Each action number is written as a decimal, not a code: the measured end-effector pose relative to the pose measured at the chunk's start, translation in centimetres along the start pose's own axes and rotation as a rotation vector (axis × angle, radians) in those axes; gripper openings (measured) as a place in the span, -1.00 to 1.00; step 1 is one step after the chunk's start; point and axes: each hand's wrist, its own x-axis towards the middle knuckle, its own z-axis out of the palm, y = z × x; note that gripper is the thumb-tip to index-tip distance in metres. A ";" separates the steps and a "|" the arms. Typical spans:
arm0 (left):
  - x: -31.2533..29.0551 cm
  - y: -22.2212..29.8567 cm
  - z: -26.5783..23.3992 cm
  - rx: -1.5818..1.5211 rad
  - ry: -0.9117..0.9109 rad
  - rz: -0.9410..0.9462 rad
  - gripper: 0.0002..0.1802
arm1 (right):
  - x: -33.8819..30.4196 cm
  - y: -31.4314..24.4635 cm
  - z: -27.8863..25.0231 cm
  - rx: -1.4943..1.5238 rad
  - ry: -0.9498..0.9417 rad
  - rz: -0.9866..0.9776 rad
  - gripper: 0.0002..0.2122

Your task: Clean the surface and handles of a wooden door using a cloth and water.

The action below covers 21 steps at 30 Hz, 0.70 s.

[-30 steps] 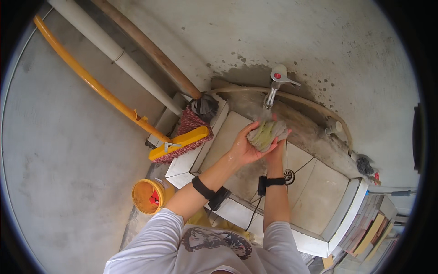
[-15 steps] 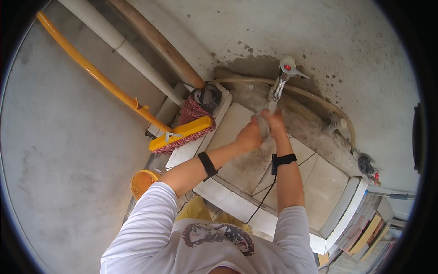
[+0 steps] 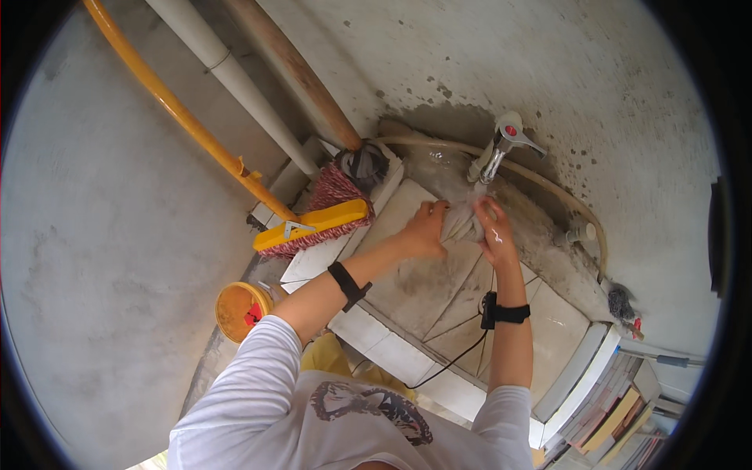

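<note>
A pale grey wet rag (image 3: 462, 225) hangs spread between my two hands just below the chrome tap (image 3: 495, 153). Water runs from the spout onto it. My left hand (image 3: 424, 231) grips the rag's left edge with bent fingers. On the other side my right hand (image 3: 498, 233), wet and shiny, has its fingers curled round the right edge near the stream. Beneath both hands lies the low tiled basin (image 3: 399, 288), its tiles wet and stained.
Left of the basin leans a mop with a yellow head (image 3: 313, 227) and red-white strands. Beside it stand a white pipe (image 3: 254, 98) and a wooden pole (image 3: 301, 74). A yellow bucket (image 3: 222, 312) is at lower left. A hose (image 3: 560, 186) runs along the back wall.
My hands have moved apart, and the rag, bunched between them before, is now spread more open under the water. The view has shifted slightly.
</note>
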 end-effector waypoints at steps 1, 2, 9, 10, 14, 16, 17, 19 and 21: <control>0.7 -0.9 -0.3 -0.003 0.008 -0.001 -0.33 | -0.6 -0.5 0.3 -0.456 0.097 -0.227 -0.79; 1.9 -2.0 -1.7 -0.796 -0.284 -0.421 -0.34 | -1.2 -1.0 1.0 -0.907 0.185 -0.460 -0.84; 4.5 4.0 -2.6 -1.651 -0.103 -0.469 -0.63 | -3.9 -0.6 5.1 -1.129 0.155 -0.974 -0.86; 5.1 4.3 -1.7 -1.657 -0.077 -0.462 -0.63 | -3.4 0.0 4.2 -0.877 0.308 -0.918 -0.84; 6.8 5.7 1.8 -1.016 0.361 -0.306 -0.83 | -1.7 1.6 -0.3 0.143 0.387 -0.481 -0.79; 6.0 5.7 1.0 -0.661 0.457 -0.212 -0.88 | -0.5 2.5 0.5 0.313 0.321 -0.276 -0.76; 5.1 6.1 0.5 -0.652 0.448 -0.138 -0.89 | 0.1 3.0 0.7 0.476 0.284 -0.073 -0.72; 4.5 6.5 0.5 -0.653 0.433 -0.061 -0.89 | 1.8 4.1 -0.9 0.478 0.107 -0.073 -0.69; 4.2 5.8 0.6 -0.247 0.478 0.266 -0.90 | 3.0 4.7 -1.2 0.464 -0.120 -0.067 -0.65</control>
